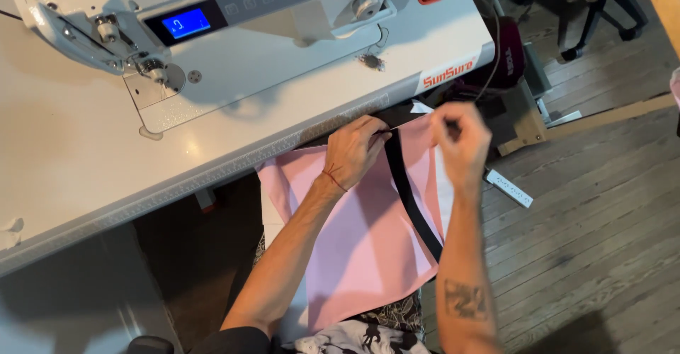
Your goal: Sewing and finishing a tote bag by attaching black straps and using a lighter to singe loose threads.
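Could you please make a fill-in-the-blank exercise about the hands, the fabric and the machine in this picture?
1. Both hands work on a piece of fabric whose colour is ____.
2. A strap of ____ colour runs across that fabric.
3. The left hand wears a thin red string around its ____.
4. On the white table stands a sewing machine with a small lit screen that glows ____.

Missing words: pink; black; wrist; blue

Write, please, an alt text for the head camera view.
Two bare hands, the left hand and right hand, pinch a black strap lying on pink fabric over the person's lap, at the edge of a white sewing table carrying a sewing machine.
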